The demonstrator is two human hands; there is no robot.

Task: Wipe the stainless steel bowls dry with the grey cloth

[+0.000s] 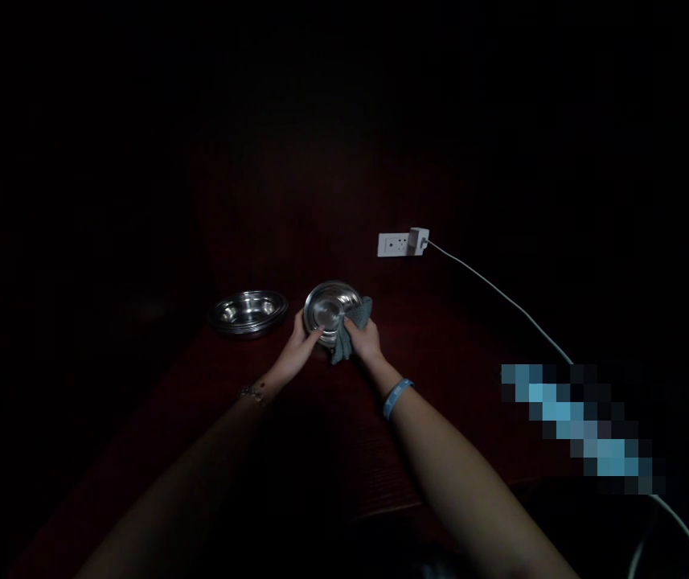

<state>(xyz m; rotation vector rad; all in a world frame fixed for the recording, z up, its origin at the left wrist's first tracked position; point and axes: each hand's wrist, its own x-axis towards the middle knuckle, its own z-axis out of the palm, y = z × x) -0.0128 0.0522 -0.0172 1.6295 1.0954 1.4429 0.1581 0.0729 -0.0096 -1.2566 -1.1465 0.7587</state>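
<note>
A small shiny steel bowl [329, 305] is tilted toward me above a dark red table [440, 354]. My left hand [301, 346] grips the bowl's near left rim, fingers wrapped on it. My right hand [363, 338] is closed on a grey cloth [350, 328] that is pressed against the bowl's right side and rim. A thin bracelet is on my left wrist and a blue band on my right wrist.
A stack of steel bowls [248, 312] stands on the table to the left of my hands. A white power strip [401, 243] with a plug lies farther back; its white cable [501, 297] runs right and toward me. The surroundings are very dark.
</note>
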